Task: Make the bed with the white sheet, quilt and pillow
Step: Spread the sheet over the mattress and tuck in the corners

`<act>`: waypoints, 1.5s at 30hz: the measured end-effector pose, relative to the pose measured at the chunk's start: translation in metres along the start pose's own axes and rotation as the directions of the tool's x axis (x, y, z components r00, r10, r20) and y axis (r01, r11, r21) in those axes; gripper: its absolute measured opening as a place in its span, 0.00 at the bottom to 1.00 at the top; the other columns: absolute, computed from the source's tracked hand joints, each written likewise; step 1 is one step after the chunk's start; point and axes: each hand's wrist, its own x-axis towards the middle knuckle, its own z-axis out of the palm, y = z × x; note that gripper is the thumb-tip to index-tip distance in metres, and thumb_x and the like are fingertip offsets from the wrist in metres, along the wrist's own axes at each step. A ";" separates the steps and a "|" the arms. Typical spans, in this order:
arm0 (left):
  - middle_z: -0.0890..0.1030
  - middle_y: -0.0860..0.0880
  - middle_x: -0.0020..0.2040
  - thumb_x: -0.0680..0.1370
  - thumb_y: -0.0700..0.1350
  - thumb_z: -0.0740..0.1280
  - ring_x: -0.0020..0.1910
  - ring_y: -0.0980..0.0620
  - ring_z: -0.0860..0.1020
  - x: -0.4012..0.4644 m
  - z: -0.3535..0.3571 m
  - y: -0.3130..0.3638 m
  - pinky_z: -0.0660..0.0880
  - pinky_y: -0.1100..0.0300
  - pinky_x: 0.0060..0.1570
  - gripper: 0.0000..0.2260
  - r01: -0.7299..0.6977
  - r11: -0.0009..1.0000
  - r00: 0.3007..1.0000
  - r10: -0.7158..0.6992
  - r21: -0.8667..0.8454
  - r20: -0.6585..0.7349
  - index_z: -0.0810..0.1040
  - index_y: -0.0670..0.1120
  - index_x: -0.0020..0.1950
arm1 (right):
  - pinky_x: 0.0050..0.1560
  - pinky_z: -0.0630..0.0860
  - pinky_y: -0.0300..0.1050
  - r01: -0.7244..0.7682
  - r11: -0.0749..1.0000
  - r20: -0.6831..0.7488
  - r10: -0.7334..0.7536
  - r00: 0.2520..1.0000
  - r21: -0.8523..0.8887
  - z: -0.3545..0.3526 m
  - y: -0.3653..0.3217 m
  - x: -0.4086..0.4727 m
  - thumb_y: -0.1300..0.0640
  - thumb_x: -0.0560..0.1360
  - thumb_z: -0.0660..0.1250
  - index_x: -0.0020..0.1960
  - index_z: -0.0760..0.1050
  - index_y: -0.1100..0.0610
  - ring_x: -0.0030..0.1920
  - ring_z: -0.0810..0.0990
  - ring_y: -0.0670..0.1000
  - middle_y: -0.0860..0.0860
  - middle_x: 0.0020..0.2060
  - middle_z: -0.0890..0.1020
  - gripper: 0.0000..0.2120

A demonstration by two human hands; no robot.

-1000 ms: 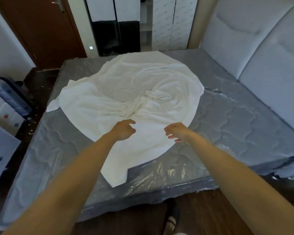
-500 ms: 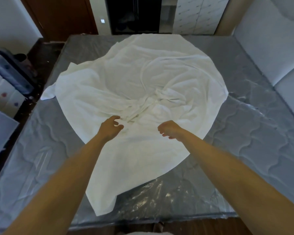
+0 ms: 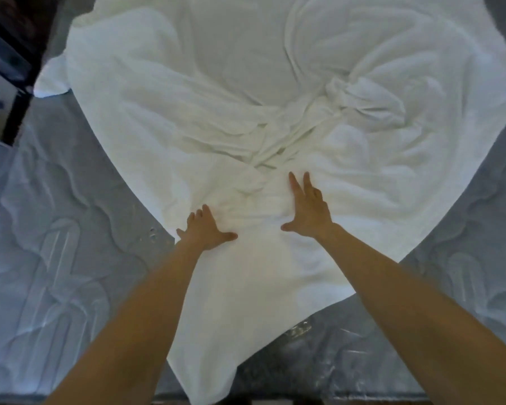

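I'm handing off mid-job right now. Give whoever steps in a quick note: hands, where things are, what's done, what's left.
Left hand: flat on the crumpled white cotton sheet, fingers straight, gripping nothing.
Right hand: flat on the sheet too, fingers spread.
The sheet lies bunched in a rough heap on the grey plastic-wrapped mattress, one corner trailing toward the near edge.
Done: sheet is on the bed.
Left: spread and smooth it. Quilt and pillow are not in view.

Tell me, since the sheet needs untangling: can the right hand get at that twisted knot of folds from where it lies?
Probably yes. The right hand lies flat on the white sheet, fingertips just short of the twisted knot's trailing folds, with nothing in between.
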 end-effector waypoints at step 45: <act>0.69 0.46 0.68 0.71 0.69 0.63 0.65 0.41 0.70 -0.323 0.048 0.173 0.73 0.45 0.56 0.38 0.126 0.409 0.978 0.103 -0.904 0.184 0.63 0.48 0.73 | 0.60 0.75 0.54 -0.313 0.315 0.387 -0.209 0.898 0.896 -0.103 0.132 -0.353 0.64 0.78 0.61 0.55 0.75 0.56 0.52 0.79 0.58 0.56 0.50 0.81 0.09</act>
